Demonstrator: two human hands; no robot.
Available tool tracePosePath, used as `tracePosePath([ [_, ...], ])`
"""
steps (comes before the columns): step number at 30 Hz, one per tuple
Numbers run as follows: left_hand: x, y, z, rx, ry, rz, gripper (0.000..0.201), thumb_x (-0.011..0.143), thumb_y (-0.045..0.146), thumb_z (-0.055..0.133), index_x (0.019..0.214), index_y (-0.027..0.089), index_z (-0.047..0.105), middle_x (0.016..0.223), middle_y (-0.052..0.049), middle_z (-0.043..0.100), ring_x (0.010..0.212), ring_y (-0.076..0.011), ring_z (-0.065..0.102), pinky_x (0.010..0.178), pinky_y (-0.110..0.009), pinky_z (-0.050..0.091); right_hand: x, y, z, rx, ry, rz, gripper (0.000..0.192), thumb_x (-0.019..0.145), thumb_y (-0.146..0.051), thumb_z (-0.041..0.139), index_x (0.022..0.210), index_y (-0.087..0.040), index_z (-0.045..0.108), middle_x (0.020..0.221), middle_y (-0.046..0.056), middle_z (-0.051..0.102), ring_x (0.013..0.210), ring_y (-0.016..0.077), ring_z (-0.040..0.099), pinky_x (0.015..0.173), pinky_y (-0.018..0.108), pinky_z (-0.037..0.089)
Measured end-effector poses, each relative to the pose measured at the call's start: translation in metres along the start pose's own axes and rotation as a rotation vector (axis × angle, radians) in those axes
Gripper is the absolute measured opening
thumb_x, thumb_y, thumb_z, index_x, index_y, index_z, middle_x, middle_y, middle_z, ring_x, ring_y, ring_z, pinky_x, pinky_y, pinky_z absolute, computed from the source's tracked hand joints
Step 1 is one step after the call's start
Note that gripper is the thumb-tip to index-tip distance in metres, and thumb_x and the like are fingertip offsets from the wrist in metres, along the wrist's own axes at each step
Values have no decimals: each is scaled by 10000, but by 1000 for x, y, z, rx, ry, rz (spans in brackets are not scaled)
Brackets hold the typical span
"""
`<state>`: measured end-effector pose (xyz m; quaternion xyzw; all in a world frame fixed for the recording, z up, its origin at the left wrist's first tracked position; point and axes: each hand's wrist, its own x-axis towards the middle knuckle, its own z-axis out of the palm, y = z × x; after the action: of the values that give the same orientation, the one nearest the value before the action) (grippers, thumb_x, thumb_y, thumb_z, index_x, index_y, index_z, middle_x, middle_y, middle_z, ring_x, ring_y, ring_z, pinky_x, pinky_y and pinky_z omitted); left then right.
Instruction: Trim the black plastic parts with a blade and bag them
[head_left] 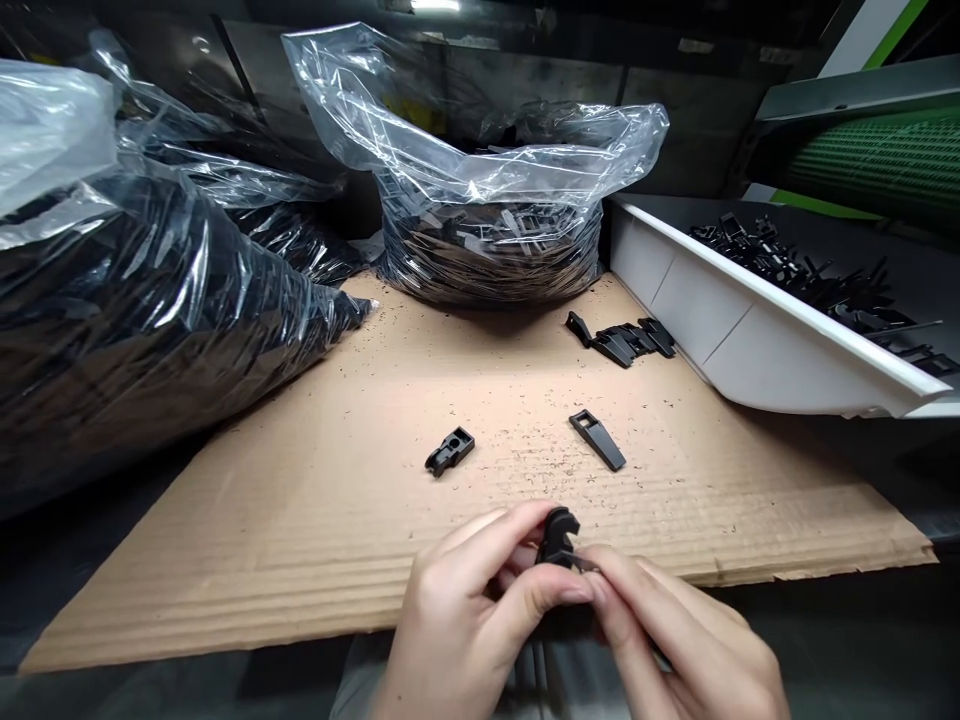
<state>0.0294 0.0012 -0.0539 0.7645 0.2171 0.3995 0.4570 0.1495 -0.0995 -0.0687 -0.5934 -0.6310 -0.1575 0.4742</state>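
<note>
My left hand (480, 590) is closed round a black plastic part (556, 535) with a hooked, notched end, above the cardboard's near edge. Against that part, my right hand (675, 635) pinches a thin, dark blade-like piece (583, 564); most of it is hidden by the fingers. Both hands' fingertips nearly meet there. Beyond them on the cardboard (337, 540) lie a small black clip-like part (451, 451) to the left and a flat, tapered black part (598, 440) with a square hole to the right.
Several black parts (622, 340) lie clustered beside a white tray (750, 320) heaped with black pieces. A clear plastic bag (487, 230) of black parts stands at the back. Another full bag (150, 300) bulges in from the left. Tiny dark shavings dot the cardboard.
</note>
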Motion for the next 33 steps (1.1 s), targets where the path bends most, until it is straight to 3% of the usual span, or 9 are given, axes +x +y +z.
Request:
tracePosePath([
  [4, 0, -2, 3, -22, 7, -57, 252, 730, 313, 661, 952, 193, 663, 799, 1, 654, 627, -90, 622, 559, -98, 500, -2, 8, 10, -40, -10, -92, 328, 752, 25, 527, 1069, -53, 490, 819, 91, 622, 672, 76, 597, 640, 138, 502],
  [12, 2, 1, 3, 221, 29, 114, 205, 786, 347, 597, 868, 168, 652, 700, 5, 628, 551, -81, 556, 508, -120, 458, 2, 9, 3, -37, -63, -39, 269, 795, -10, 484, 1047, -101, 503, 839, 97, 631, 736, 121, 626, 653, 160, 503],
  [16, 5, 2, 4, 254, 7, 137, 223, 820, 356, 548, 829, 153, 641, 658, -2, 606, 536, -92, 544, 498, -144, 450, 10, 10, -4, 18, -175, 6, 199, 812, -47, 485, 982, -145, 520, 915, 64, 629, 781, 112, 623, 692, 142, 496],
  [23, 6, 5, 4, 255, 16, 196, 285, 822, 376, 531, 725, 133, 645, 621, -15, 603, 511, -91, 535, 483, -144, 436, 25, 14, -18, 311, -508, 251, 188, 868, -115, 412, 721, -163, 518, 620, -32, 528, 564, 54, 525, 509, 145, 413],
  [26, 6, 4, 1, 247, -9, 178, 254, 819, 360, 542, 791, 129, 645, 694, -15, 634, 556, -82, 562, 521, -121, 444, 21, 15, -17, 421, -387, 356, 161, 878, -143, 421, 839, -214, 561, 644, -48, 550, 517, 43, 516, 464, 118, 417],
  [29, 5, 2, 3, 220, -41, 184, 173, 800, 319, 578, 838, 165, 646, 802, 2, 653, 640, -80, 593, 562, -107, 450, 21, 12, -11, 266, -184, 312, 155, 840, -180, 505, 958, -270, 549, 644, -65, 547, 474, 41, 498, 456, 120, 432],
  [33, 4, 5, 6, 206, -113, 210, 97, 755, 250, 638, 810, 170, 636, 718, 26, 625, 620, -75, 572, 595, -116, 438, 29, 10, -6, 55, -124, 356, 50, 804, -260, 553, 821, -214, 564, 599, -51, 542, 484, 49, 527, 455, 91, 436],
])
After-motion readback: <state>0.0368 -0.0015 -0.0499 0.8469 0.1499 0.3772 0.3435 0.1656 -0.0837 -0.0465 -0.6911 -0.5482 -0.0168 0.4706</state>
